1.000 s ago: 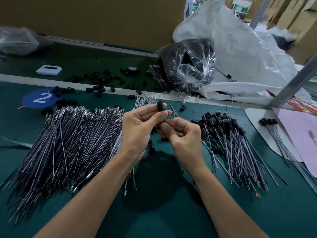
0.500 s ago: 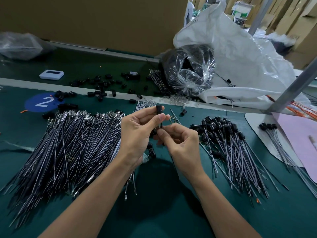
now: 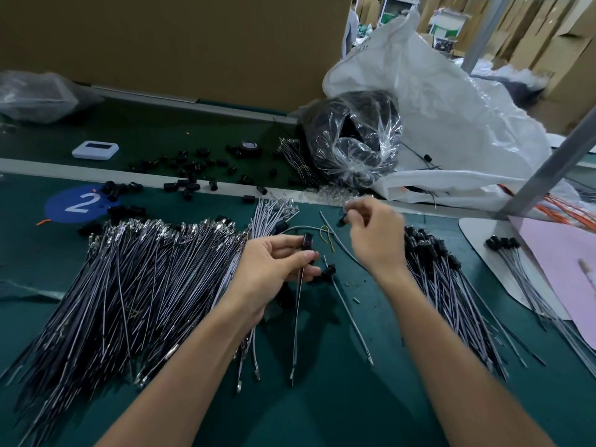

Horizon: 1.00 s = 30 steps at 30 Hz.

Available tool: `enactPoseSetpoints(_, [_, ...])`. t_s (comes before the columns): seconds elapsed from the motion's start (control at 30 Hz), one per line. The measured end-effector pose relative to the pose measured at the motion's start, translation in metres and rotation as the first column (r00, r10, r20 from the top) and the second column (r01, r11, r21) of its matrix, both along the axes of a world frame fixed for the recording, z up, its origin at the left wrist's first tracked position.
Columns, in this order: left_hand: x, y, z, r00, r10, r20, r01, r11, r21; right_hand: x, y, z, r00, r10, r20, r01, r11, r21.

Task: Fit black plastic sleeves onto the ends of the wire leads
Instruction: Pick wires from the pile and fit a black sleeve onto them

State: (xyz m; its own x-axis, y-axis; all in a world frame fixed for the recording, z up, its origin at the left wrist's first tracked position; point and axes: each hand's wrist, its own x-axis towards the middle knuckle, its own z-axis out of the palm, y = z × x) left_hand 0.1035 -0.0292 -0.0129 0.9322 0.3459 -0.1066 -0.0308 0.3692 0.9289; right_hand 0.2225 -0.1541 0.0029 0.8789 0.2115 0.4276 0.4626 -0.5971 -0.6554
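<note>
Left hand pinches one wire lead, its black sleeve on top, over the green counter. Right hand is blurred, its fingers curled at a loose sleeve. Whether it grips, I can't tell.

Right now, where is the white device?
Head view, far left: the white device lies on the dark belt beyond the blue sticker, left of loose black sleeves.

A strip of green mat lies open between the unsleeved wire pile and the sleeved pile.
</note>
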Motion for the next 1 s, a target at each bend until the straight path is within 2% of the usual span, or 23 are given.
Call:
enactPoseSetpoints(0.07, [0.0, 0.002, 0.0, 1.0, -0.001, -0.012, 0.001, 1.0, -0.017, 0.034, 0.006, 0.005, 0.998, -0.056, -0.043, 0.043, 0.967, -0.252])
enactPoseSetpoints(0.13, [-0.001, 0.003, 0.0, 1.0, 0.003, -0.011, -0.003, 1.0, -0.02, 0.057, 0.014, 0.005, 0.987, -0.126, -0.102, 0.071, 0.902, -0.426])
enactPoseSetpoints(0.2, [-0.001, 0.003, 0.0, 1.0, 0.007, -0.003, -0.007, 1.0, -0.019, 0.069, 0.021, 0.0, 0.97, -0.175, -0.166, 0.078, 0.878, -0.472])
enactPoseSetpoints(0.33, [0.0, 0.001, -0.001, 1.0, 0.012, 0.01, -0.012, 1.0, 0.007, 0.08, 0.028, -0.009, 0.956, -0.26, -0.14, 0.163, 0.86, -0.484])
enactPoseSetpoints(0.47, [0.0, 0.005, -0.003, 0.999, 0.041, 0.021, -0.042, 0.997, 0.066, 0.08, 0.023, -0.002, 0.968, -0.213, -0.132, 0.153, 0.92, -0.362])
enactPoseSetpoints(0.57, [0.001, 0.009, -0.005, 0.998, 0.055, 0.028, -0.058, 0.991, 0.119, 0.051, 0.009, 0.009, 0.992, 0.038, -0.124, -0.045, 0.998, -0.054])
enactPoseSetpoints(0.63, [0.002, 0.01, -0.005, 0.998, 0.06, 0.032, -0.064, 0.987, 0.149, 0.02, -0.004, 0.014, 0.965, 0.232, -0.12, -0.22, 0.97, 0.108])
enactPoseSetpoints(0.73, [0.003, 0.008, -0.005, 0.997, 0.057, 0.048, -0.065, 0.979, 0.192, -0.017, -0.023, 0.013, 0.925, 0.36, -0.119, -0.32, 0.91, 0.263])
enactPoseSetpoints(0.83, [0.001, 0.006, -0.004, 0.996, 0.044, 0.081, -0.059, 0.978, 0.201, -0.035, -0.027, 0.009, 0.918, 0.388, -0.083, -0.348, 0.887, 0.304])
enactPoseSetpoints(1.0, [0.001, 0.004, -0.004, 0.992, 0.029, 0.119, -0.058, 0.967, 0.249, -0.041, -0.02, 0.0, 0.916, 0.393, -0.075, -0.364, 0.896, 0.253])
